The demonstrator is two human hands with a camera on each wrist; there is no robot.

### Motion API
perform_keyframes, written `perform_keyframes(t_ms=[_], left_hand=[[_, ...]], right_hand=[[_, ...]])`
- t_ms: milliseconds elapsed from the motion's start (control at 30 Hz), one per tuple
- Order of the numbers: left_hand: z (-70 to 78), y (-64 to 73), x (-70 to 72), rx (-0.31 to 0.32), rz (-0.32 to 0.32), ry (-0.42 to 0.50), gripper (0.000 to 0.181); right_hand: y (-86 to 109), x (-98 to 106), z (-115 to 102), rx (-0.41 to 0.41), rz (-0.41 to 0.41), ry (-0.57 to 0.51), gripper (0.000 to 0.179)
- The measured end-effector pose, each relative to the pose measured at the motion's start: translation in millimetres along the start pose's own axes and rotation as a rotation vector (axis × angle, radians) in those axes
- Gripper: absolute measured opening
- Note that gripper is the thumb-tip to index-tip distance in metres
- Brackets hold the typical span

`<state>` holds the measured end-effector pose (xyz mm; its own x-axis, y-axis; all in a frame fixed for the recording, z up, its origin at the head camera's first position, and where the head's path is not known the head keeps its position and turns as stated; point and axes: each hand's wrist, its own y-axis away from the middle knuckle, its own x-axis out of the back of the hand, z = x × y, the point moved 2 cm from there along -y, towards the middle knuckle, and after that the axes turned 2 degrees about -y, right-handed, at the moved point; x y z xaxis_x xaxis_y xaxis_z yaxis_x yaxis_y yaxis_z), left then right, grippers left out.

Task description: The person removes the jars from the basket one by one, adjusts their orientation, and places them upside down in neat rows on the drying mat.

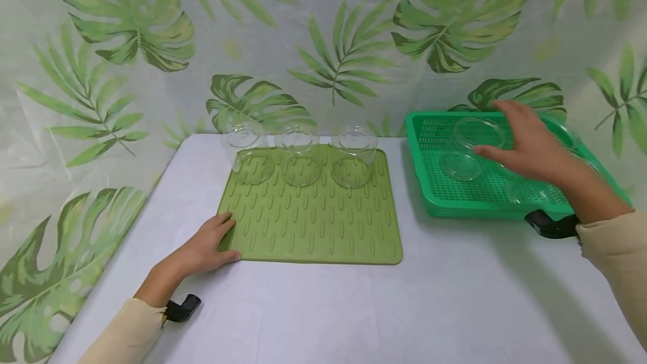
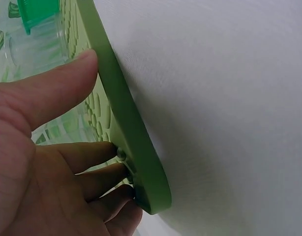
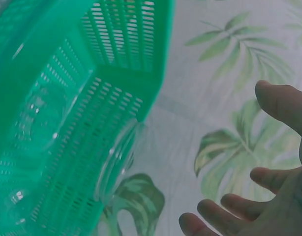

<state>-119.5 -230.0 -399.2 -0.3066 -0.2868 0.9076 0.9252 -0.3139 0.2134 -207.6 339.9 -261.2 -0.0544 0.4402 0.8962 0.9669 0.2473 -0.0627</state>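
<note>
Three clear cups stand in a row along the back of the green ribbed mat [image 1: 313,223]: a left cup [image 1: 254,168], a middle cup [image 1: 301,169] and a right cup [image 1: 352,172]. My left hand [image 1: 204,245] rests at the mat's front left corner, with its thumb by the front edge and fingertips touching the ribbed top in the left wrist view. Over the green basket [image 1: 429,206], my right hand [image 1: 536,142] hovers with fingers spread, holding nothing. A clear cup [image 1: 461,167] stands upright in the basket near this hand; more clear cups there are partly hidden by it.
A white cloth [image 1: 323,313] covers the table. Behind it hangs a leaf-patterned sheet [image 1: 343,32], close to the back of the mat and basket. The basket stands to the right of the mat with a gap between them.
</note>
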Motion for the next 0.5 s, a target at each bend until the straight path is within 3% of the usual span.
perform_keyframes(t_ms=[200,500], left_hand=[[-0.1,1.7,1.0,0.009,0.002,-0.002,0.079],[0.3,-0.9,1.2,-0.011,0.008,0.001,0.079]], right_hand=[[-4.4,1.9,9.5,-0.042,-0.044,-0.027,0.096],[-26.1,-11.6,45.5,-0.16,-0.119,0.008,0.106]])
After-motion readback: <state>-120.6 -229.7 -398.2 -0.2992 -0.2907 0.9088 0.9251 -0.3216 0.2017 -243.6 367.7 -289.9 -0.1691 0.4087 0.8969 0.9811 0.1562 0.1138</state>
